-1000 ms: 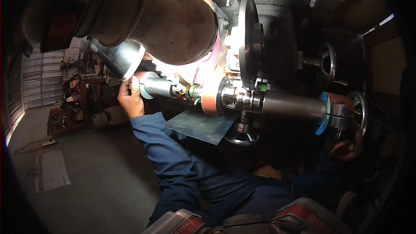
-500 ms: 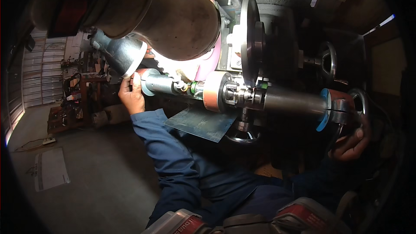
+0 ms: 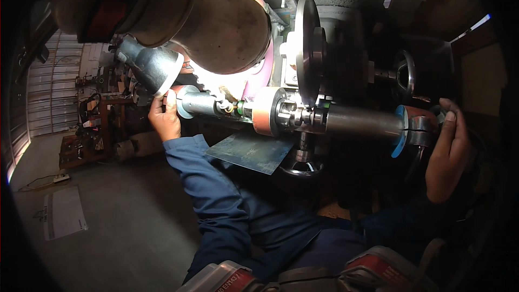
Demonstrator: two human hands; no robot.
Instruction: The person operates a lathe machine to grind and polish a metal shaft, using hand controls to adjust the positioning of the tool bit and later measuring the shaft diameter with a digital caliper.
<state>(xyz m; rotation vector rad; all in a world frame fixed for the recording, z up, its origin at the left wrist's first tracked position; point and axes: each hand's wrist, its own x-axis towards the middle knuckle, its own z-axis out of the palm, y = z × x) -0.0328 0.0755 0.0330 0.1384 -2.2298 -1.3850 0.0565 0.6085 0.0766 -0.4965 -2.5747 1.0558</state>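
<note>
A long grinding machine lies across the view, with a thin grinding wheel (image 3: 306, 51) above its spindle. At the left end, my left hand (image 3: 165, 119) pinches the red-and-blue collar (image 3: 186, 103) between thumb and fingers, right beside the rim of a lamp shade (image 3: 154, 70). My right hand (image 3: 448, 154) is raised with fingers stretched, close to a handwheel (image 3: 444, 114) behind the right-hand collar (image 3: 415, 127); whether it touches the wheel I cannot tell. Between the ends run an orange-banded drum (image 3: 266, 112), a shiny jointed metal part (image 3: 303, 115) and a dark steel cylinder (image 3: 365, 121).
A big dusty duct (image 3: 221, 32) hangs over the upper left. A flat metal plate (image 3: 251, 151) juts toward me, with a lower handwheel (image 3: 301, 167) beside it. Another handwheel (image 3: 404, 73) stands at the far right. A cluttered bench (image 3: 89, 140) is at the left.
My right hand has risen from below the right collar and uncurled, its fingers now straight beside the handwheel. My left hand stays on its collar.
</note>
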